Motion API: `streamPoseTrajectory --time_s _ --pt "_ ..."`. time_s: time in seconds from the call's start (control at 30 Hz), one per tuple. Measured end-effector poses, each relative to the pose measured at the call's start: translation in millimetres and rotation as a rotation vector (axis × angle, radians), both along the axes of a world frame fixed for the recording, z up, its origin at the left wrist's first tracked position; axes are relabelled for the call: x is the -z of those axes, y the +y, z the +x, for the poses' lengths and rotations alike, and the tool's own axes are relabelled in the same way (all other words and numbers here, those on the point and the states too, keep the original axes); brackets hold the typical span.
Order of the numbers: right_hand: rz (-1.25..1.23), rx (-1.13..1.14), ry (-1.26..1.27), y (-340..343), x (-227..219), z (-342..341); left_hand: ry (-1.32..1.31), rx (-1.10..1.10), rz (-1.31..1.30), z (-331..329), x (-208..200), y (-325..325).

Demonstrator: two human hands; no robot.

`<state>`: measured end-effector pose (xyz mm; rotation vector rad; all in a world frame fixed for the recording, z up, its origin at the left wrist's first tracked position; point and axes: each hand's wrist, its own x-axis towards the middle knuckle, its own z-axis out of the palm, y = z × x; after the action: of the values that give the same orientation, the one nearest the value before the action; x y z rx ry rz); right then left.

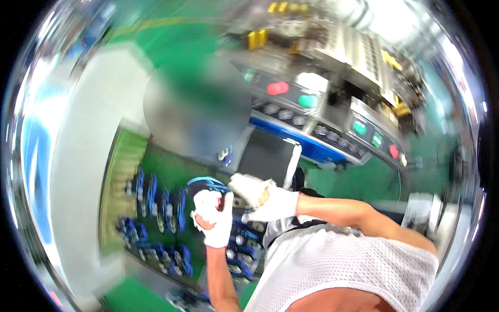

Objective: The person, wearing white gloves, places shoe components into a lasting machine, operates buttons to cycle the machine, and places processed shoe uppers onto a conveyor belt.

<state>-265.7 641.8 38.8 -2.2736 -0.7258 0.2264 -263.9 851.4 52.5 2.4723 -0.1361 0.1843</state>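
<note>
Both of my hands wear white knit gloves with worn fingertips. My left hand (214, 218) is at the middle, its fingers curled in and its thumb raised. Whether it grips anything is hard to make out through the blur. Just beyond it curves a loop of bright blue cable (208, 180). To its right, my right hand (275, 204) closes around a pale off-white piece (248, 188), blocky and smeared by motion, whose far end points toward the left hand. Below and between the hands lie several blue-and-black parts with metal ends (241, 252).
Rows of blue-and-black parts (163, 205) rest at the left beside a yellow-green panel (122, 182). A dark flat panel (267, 158) lies beyond my right hand. Farther back stands a machine with red and green buttons (306, 101). A blurred round patch hides the upper middle.
</note>
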Motion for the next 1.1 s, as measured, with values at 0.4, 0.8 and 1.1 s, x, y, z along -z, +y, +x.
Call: streamPoseTrajectory --time_s 0.4,0.8,1.1 --pt "1.11 0.899 0.42 -308.7 -82.5 -106.6 -0.563 0.901 -0.225 83.0 -128.2 -358.7" --pt "1.826 1.416 -0.032 -435.1 -64.2 -178.0 0.053 0.862 -0.276 119.1 -84.0 -644.1" --pt "1.649 1.508 -0.116 -455.7 -39.2 -195.5 0.07 0.775 0.004 165.3 -26.5 -757.8"
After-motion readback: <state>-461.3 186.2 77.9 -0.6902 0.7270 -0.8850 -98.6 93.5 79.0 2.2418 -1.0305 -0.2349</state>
